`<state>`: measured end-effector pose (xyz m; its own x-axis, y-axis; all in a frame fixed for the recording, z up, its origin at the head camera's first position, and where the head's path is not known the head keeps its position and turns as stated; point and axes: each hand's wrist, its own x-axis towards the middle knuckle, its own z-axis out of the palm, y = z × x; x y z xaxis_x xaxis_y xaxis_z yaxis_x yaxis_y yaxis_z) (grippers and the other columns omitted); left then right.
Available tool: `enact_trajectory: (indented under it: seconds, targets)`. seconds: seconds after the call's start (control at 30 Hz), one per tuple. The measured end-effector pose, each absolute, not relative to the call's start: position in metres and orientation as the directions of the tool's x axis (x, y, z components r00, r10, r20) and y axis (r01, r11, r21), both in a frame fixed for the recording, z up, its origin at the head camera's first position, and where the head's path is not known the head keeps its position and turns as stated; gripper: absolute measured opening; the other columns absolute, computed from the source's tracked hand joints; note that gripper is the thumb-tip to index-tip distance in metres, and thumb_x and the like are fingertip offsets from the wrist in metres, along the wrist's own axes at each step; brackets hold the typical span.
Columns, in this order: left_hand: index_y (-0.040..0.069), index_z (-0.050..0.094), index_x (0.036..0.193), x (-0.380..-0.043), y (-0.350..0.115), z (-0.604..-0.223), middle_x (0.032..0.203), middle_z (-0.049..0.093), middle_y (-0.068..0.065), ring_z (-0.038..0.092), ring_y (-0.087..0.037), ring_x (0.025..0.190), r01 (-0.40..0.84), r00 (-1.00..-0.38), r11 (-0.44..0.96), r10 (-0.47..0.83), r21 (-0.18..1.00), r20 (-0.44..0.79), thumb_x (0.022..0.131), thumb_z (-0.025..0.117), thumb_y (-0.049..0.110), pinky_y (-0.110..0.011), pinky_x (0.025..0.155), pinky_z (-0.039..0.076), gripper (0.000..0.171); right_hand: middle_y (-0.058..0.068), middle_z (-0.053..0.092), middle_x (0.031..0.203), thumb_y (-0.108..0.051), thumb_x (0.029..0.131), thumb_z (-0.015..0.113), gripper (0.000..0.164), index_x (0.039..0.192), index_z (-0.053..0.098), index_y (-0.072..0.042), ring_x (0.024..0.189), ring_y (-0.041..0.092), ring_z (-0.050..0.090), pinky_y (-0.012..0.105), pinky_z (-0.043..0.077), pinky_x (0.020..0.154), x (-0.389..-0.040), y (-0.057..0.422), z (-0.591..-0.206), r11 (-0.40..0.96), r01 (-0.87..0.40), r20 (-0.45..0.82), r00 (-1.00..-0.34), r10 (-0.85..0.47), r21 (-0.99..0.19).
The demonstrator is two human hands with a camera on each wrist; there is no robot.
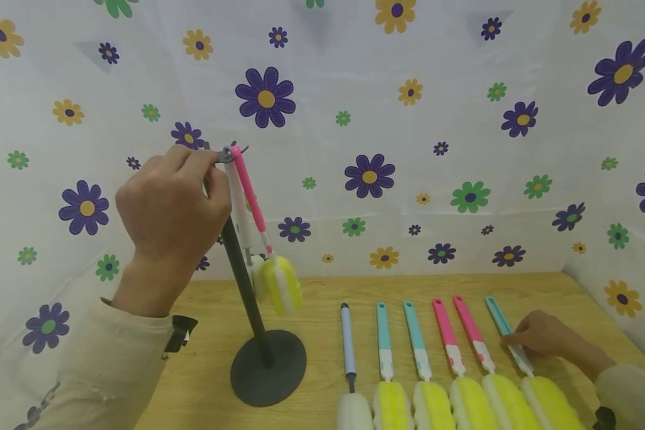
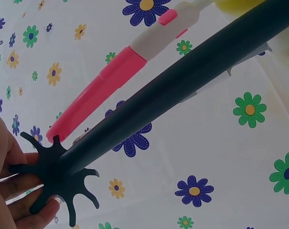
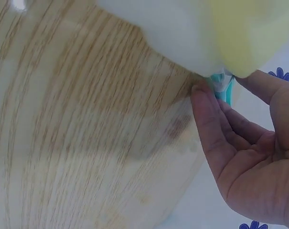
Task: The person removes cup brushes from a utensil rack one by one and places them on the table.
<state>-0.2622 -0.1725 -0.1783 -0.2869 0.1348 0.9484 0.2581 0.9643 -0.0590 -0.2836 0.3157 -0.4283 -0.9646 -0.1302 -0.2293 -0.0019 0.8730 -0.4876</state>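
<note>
My left hand (image 1: pixel 174 191) grips the hooked top of a dark stand (image 1: pixel 242 280); its fingers wrap around the curved prongs (image 2: pixel 82 183) in the left wrist view. A pink-handled sponge brush (image 1: pixel 249 188) hangs from a hook beside that hand, its yellow and white head downward. Behind it hangs a white-handled brush (image 1: pixel 237 203), partly covered. At the right, my right hand (image 1: pixel 556 340) pinches a teal-handled sponge brush (image 1: pixel 498 313) lying on the table. In the right wrist view, thumb and fingers meet on its handle just beside the blurred sponge head (image 3: pixel 240 33).
A row of several sponge brushes lies on the wooden table (image 1: pixel 204 394): a blue-handled one (image 1: pixel 347 340), teal ones (image 1: pixel 383 334) and pink ones (image 1: pixel 445 325). The stand's round base (image 1: pixel 285 376) rests left of them. A flower-patterned cloth (image 1: pixel 322 143) hangs behind.
</note>
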Motion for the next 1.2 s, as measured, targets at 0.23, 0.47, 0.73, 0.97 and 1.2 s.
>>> enact_trajectory:
  seconds: [0.23, 0.47, 0.73, 0.97, 1.2]
  targets:
    - [0.0, 0.069, 0.091, -0.262, -0.17, -0.176, 0.074, 0.062, -0.017, 0.052, -0.032, 0.054, 0.239, -0.305, 0.968, 0.146, -0.073, 0.941, 0.083, 0.048, 0.022, -0.038, 0.043, 0.037, 0.031, 0.0, 0.051, 0.055, -0.042, 0.083, 0.054, 0.045, 0.07, 0.064, -0.001, 0.051, 0.012, 0.044, 0.029, 0.039, 0.05, -0.282, 0.317, -0.419, 0.9, 0.0, -0.24, -0.964, -0.116, -0.436]
    - [0.001, 0.069, 0.09, -0.26, -0.167, -0.172, 0.063, 0.053, -0.013, 0.038, -0.025, 0.042, 0.15, -0.345, 0.983, 0.153, -0.107, 0.926, 0.081, 0.047, 0.038, -0.035, 0.037, 0.028, 0.044, 0.005, 0.06, 0.073, -0.049, 0.087, 0.044, 0.057, 0.087, 0.061, 0.006, 0.063, 0.017, 0.055, 0.034, 0.045, 0.056, -0.28, 0.31, -0.392, 0.869, -0.01, -0.2, -0.972, -0.125, -0.495]
    - [0.0, 0.069, 0.085, -0.26, -0.164, -0.171, 0.058, 0.048, -0.012, 0.033, -0.023, 0.039, 0.117, -0.344, 0.982, 0.177, -0.145, 0.922, 0.082, 0.045, 0.039, -0.034, 0.037, 0.027, 0.045, 0.006, 0.063, 0.09, -0.049, 0.086, 0.045, 0.053, 0.101, 0.062, -0.001, 0.08, 0.022, 0.059, 0.039, 0.048, 0.066, -0.265, 0.273, -0.364, 0.841, -0.147, -0.045, -0.979, -0.199, -0.521]
    - [-0.001, 0.065, 0.074, -0.26, -0.163, -0.172, 0.059, 0.048, -0.012, 0.032, -0.022, 0.038, 0.126, -0.351, 0.98, 0.192, -0.157, 0.917, 0.083, 0.05, 0.032, -0.033, 0.037, 0.027, 0.037, -0.001, 0.063, 0.089, -0.048, 0.085, 0.047, 0.046, 0.1, 0.063, -0.007, 0.076, 0.014, 0.058, 0.035, 0.048, 0.066, -0.256, 0.242, -0.351, 0.793, -0.184, -0.013, -0.972, -0.235, -0.581]
    - [-0.001, 0.067, 0.081, -0.262, -0.161, -0.169, 0.059, 0.049, -0.013, 0.032, -0.022, 0.037, 0.102, -0.334, 0.982, 0.183, -0.158, 0.925, 0.085, 0.05, 0.032, -0.033, 0.036, 0.025, 0.037, -0.005, 0.063, 0.089, -0.051, 0.084, 0.048, 0.046, 0.099, 0.063, -0.011, 0.082, 0.015, 0.057, 0.037, 0.048, 0.072, -0.25, 0.218, -0.339, 0.778, -0.207, 0.016, -0.969, -0.246, -0.593]
